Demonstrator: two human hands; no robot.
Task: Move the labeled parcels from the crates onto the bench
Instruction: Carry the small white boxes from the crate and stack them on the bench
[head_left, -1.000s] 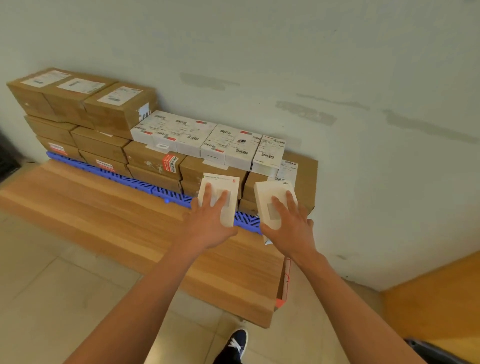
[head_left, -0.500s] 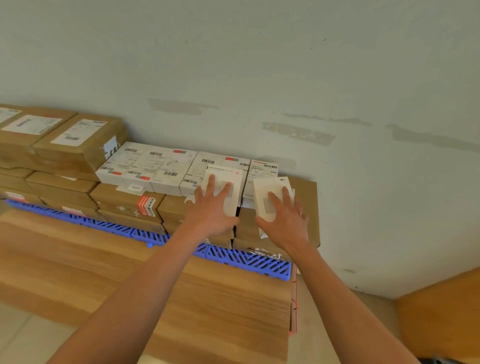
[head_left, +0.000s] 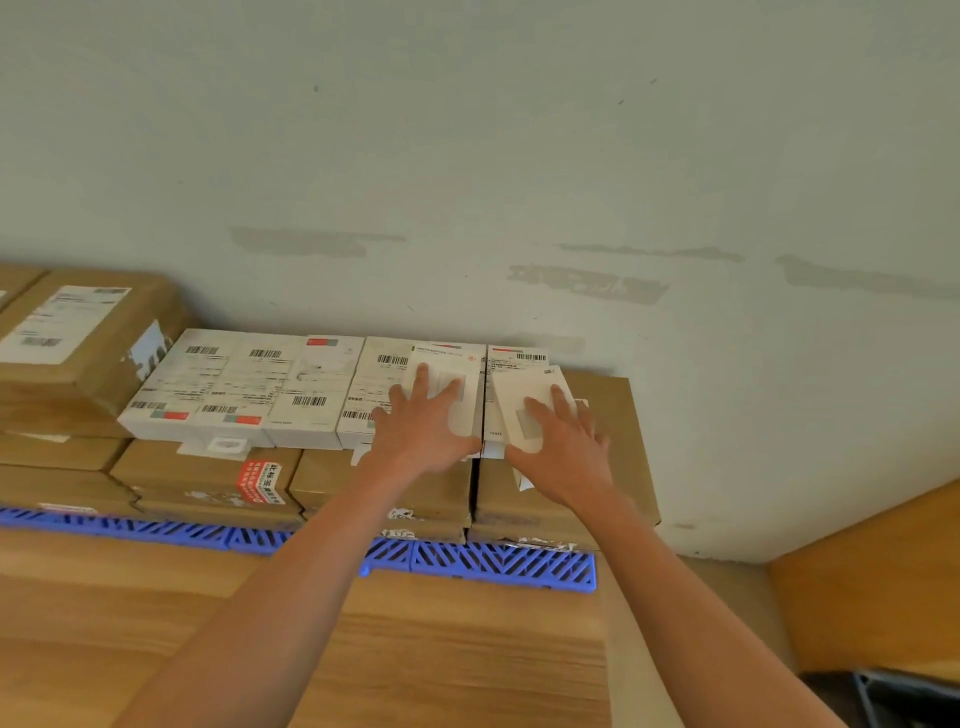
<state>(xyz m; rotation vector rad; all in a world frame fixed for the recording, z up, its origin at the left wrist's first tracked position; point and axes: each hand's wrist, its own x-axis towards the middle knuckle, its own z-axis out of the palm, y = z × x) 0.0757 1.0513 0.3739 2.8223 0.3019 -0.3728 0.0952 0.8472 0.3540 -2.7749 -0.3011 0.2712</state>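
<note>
My left hand (head_left: 421, 436) holds a small white parcel (head_left: 448, 361) with its fingers spread over the top, and the parcel is low over the row of white labeled parcels (head_left: 249, 379). My right hand (head_left: 566, 452) holds a second small white parcel (head_left: 511, 387), tilted, at the right end of that row above a brown carton (head_left: 608, 415). The white row lies on stacked brown cartons, which stand on a blue slatted pallet (head_left: 498, 564) on the wooden bench (head_left: 415, 649). Whether either held parcel touches the stack cannot be told.
Taller brown cartons with white labels (head_left: 78, 332) stand at the left. A pale wall rises directly behind the stack. An orange-brown panel (head_left: 872, 571) is at the lower right, with floor between it and the bench end.
Both hands have carried their white parcels up and forward, from in front of the stack to the top of the white row. The camera has moved closer.
</note>
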